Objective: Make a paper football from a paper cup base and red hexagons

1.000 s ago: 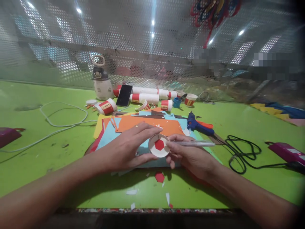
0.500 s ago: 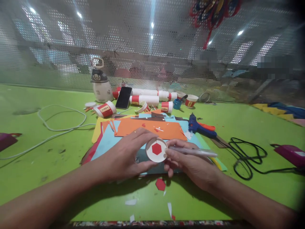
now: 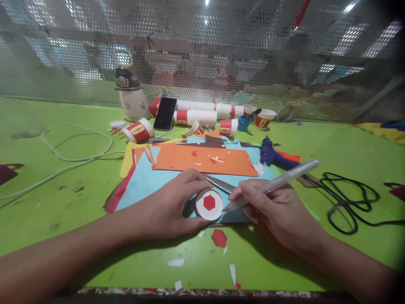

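Observation:
A round white paper disc (image 3: 201, 214) with a raised rim bears a red hexagon (image 3: 209, 202) at its middle. My left hand (image 3: 177, 202) grips it by the left side, thumb below and fingers above. My right hand (image 3: 268, 207) holds a clear pen (image 3: 287, 176), whose tip is at the disc's right edge. Behind the right fingers lies a dark metal blade (image 3: 220, 183) on the light blue paper (image 3: 145, 185). A second red hexagon (image 3: 219, 238) lies on the green table just below the disc.
Orange paper (image 3: 202, 160) with scraps lies behind the hands. A blue glue gun (image 3: 274, 155) and black cable (image 3: 344, 202) are at right. Farther back are paper cups (image 3: 139, 130), a phone (image 3: 165, 113), a bottle (image 3: 131, 99) and a blue jar (image 3: 243, 123).
The right hand has let go of the disc and moved right, now with the pen pointed at the disc's edge. The disc sits lower, near the paper. The view has tilted down.

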